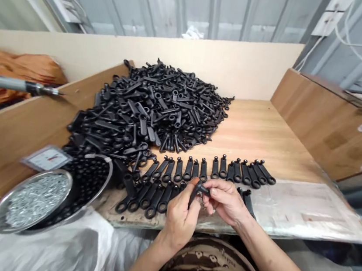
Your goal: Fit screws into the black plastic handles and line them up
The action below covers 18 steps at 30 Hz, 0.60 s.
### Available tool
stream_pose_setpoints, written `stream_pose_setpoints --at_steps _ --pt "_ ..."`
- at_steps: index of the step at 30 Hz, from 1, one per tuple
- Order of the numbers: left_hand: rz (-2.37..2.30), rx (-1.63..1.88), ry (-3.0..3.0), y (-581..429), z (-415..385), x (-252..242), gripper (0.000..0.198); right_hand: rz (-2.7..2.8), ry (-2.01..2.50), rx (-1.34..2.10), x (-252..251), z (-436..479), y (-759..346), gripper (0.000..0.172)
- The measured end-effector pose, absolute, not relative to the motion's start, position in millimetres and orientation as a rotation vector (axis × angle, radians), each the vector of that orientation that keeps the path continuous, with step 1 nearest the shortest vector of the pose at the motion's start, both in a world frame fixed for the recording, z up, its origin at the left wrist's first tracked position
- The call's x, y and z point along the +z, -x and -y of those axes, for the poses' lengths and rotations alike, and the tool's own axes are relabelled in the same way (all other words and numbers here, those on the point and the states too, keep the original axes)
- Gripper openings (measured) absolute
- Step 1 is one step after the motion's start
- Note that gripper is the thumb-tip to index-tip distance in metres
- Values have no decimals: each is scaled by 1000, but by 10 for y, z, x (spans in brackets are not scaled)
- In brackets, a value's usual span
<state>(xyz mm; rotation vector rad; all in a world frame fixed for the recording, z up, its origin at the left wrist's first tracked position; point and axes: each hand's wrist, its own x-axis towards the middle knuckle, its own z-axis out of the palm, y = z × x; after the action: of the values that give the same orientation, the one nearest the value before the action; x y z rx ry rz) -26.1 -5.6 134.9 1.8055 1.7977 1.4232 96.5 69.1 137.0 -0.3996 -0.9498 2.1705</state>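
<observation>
My left hand (180,217) is closed around a black crank arm (196,191), lifted just over the front edge of the table. My right hand (227,201) pinches the small end of the same piece between thumb and fingers. Something small and shiny shows by the right fingertips, too small to name. Behind and beside both hands, black crank arms with ring ends lie in two rough rows; in the back row (195,169) small shiny tips point away from me. The front row (151,198) is partly hidden by my hands.
A large heap of black crank arms (158,106) fills the back left. At front left, a metal bowl of small silvery screws (37,199) sits on a basin of round black knobs (92,177). A power screwdriver (18,85) hangs at left. Wooden boards (334,123) wall the table.
</observation>
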Motion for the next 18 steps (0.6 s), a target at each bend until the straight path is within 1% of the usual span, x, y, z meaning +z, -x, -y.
stream_pose_setpoints --at_steps 7,12,18 --pt "-1949 1356 -2302 -3 -50 1276 39 813 481 2061 1335 -665 -1266 14" --pt "-2053 1212 -2571 -125 -81 1295 42 745 599 2002 1356 -604 -1376 18" --pt "-2305 957 -2647 -258 -127 1239 42 662 895 1931 1398 -601 -1431 26"
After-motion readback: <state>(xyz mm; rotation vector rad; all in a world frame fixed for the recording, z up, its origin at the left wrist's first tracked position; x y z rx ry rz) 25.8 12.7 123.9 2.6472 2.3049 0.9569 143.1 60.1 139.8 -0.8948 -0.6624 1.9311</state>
